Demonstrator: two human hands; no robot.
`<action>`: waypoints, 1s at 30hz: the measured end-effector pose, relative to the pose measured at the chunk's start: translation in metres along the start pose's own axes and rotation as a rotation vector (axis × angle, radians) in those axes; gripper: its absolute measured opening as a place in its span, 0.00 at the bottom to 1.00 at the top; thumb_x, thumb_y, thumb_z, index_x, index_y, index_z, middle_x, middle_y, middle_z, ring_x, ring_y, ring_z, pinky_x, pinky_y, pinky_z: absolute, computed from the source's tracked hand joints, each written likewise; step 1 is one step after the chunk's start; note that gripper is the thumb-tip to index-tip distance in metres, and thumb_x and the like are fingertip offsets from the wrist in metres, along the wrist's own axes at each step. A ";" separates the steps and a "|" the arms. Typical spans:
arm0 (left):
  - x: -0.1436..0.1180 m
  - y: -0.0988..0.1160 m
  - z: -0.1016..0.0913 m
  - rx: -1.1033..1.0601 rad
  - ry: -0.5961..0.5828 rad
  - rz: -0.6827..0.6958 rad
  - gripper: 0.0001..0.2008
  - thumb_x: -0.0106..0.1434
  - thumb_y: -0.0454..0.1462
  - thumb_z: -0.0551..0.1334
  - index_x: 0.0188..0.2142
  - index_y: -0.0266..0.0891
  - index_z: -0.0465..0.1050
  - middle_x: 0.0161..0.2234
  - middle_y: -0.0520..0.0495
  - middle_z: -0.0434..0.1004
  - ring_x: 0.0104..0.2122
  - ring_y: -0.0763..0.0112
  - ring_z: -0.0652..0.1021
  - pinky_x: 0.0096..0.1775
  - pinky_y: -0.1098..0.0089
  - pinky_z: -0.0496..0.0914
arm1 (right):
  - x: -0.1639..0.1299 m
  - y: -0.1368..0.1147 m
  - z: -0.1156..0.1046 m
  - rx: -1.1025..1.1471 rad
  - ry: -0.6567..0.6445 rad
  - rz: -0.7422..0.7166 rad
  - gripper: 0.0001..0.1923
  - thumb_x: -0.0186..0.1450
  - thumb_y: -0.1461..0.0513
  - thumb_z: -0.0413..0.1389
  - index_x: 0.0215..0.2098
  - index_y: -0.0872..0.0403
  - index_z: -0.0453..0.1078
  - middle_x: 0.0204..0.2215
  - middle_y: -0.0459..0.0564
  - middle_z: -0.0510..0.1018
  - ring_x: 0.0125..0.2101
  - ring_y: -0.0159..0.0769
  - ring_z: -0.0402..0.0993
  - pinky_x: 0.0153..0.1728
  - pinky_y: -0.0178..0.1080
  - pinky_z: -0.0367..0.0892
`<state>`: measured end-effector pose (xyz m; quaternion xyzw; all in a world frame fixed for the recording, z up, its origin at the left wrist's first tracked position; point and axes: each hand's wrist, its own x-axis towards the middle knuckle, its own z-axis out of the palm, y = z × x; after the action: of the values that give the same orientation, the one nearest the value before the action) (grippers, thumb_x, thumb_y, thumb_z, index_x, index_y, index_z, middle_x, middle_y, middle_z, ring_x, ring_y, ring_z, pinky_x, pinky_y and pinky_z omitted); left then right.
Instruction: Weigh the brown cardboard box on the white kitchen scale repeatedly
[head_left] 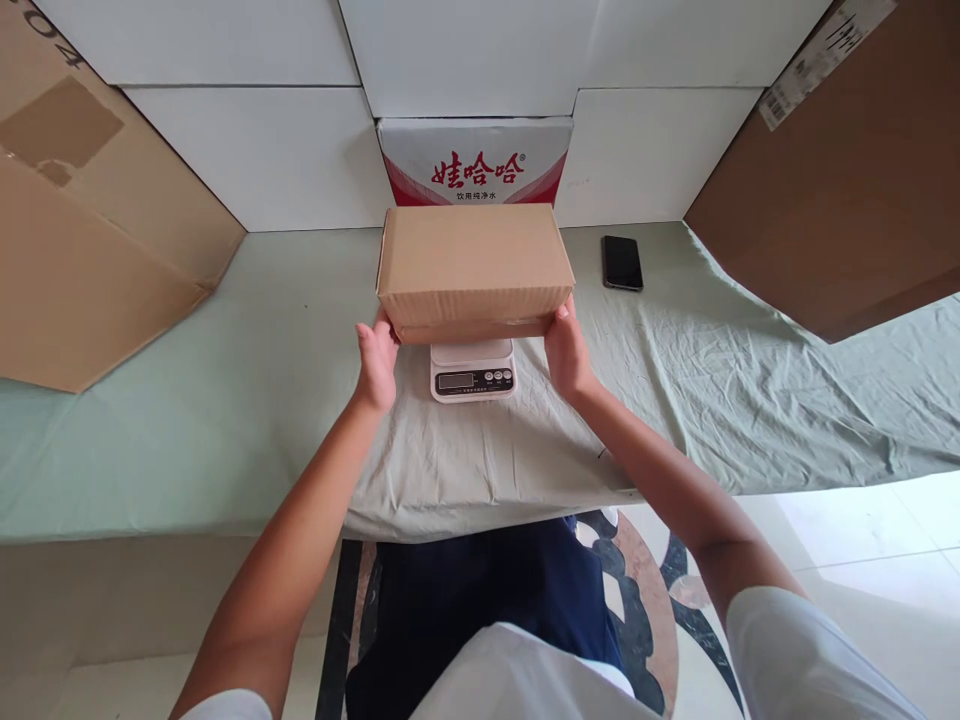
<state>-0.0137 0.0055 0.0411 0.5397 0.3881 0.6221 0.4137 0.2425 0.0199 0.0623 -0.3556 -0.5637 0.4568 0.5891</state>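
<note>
A closed brown cardboard box [476, 255] is gripped at its two near lower corners. My left hand [379, 365] has its thumb sticking up beside the left corner, its fingers mostly hidden behind and under the box. At the right corner my right hand [568, 350] presses its thumb against the side, with the other fingers out of sight. Directly beneath the box is a white digital kitchen scale [474, 385], its small display and buttons showing at the front. The box covers most of the scale's plate; whether the box rests on it I cannot tell.
A black phone [622, 263] lies on the green cloth [300, 400] to the right. Behind the box stand a printed white and red carton [480, 160] and white panels [255, 150]. Large cardboard sheets [97, 260] flank the left side, and another cardboard piece [840, 200] the right.
</note>
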 end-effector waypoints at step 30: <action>0.142 -0.103 -0.023 -0.080 -0.022 -0.138 0.55 0.45 0.80 0.48 0.54 0.46 0.77 0.68 0.37 0.69 0.75 0.54 0.57 0.73 0.47 0.50 | 0.136 0.115 -0.001 0.074 0.119 0.047 0.47 0.57 0.28 0.47 0.65 0.45 0.61 0.71 0.45 0.65 0.76 0.41 0.52 0.78 0.51 0.49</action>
<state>-0.0377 0.1737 -0.0075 0.5014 0.3945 0.6013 0.4810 0.2201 0.1854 0.0010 -0.3733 -0.5018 0.4693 0.6234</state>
